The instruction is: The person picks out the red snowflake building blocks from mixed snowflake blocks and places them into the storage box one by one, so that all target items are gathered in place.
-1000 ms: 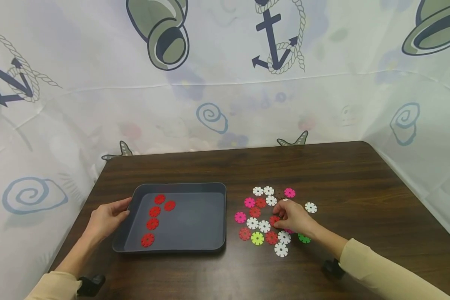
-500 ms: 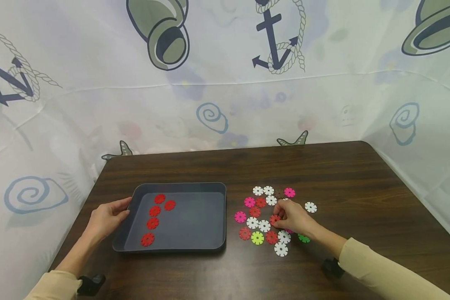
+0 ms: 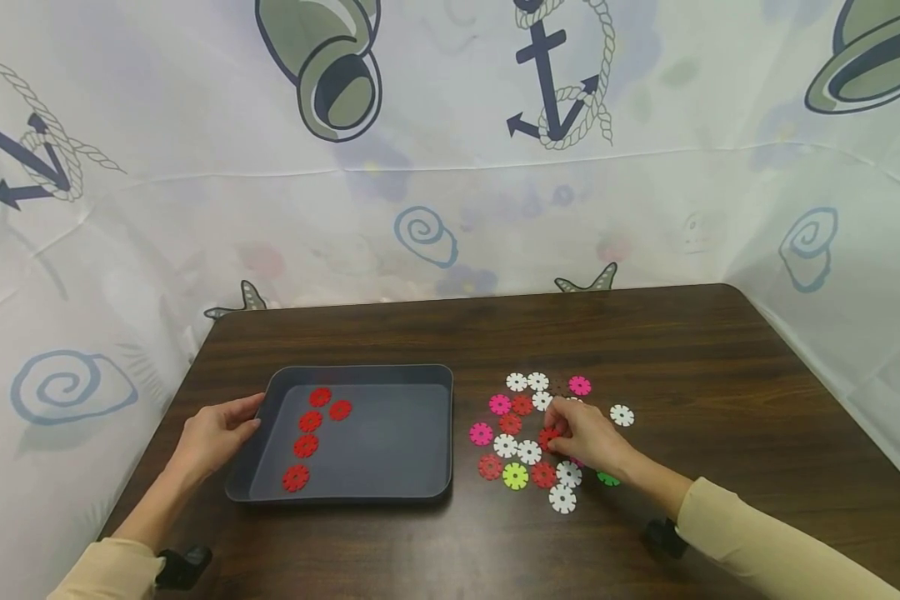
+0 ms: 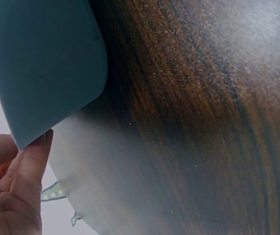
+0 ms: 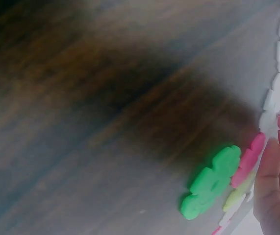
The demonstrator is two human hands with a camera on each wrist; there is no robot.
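My left hand (image 3: 212,440) holds the left rim of a dark grey tray (image 3: 390,442). In the left wrist view the tray's edge (image 4: 46,73) sits between the thumb and fingers. Several red notched plastic discs (image 3: 305,447) lie along the left part of the tray. My right hand (image 3: 588,435) is over the group of loose discs to the right of the tray, thumb and fingertips pinching a red interlocking disc (image 3: 547,437). The palm and fingers hide some discs below. In the right wrist view a green disc (image 5: 212,183) lies beside the fingers.
White discs (image 3: 528,452), pink discs (image 3: 481,434), a yellow-green disc (image 3: 515,476) and more red discs (image 3: 490,467) lie close together on the dark wooden table (image 3: 390,333). A white disc (image 3: 622,415) lies apart on the right. A printed curtain (image 3: 307,233) hangs behind the table.
The right fingertips have shifted very slightly and cover more of the red interlocking disc. The left hand and the tray have stayed where they were.
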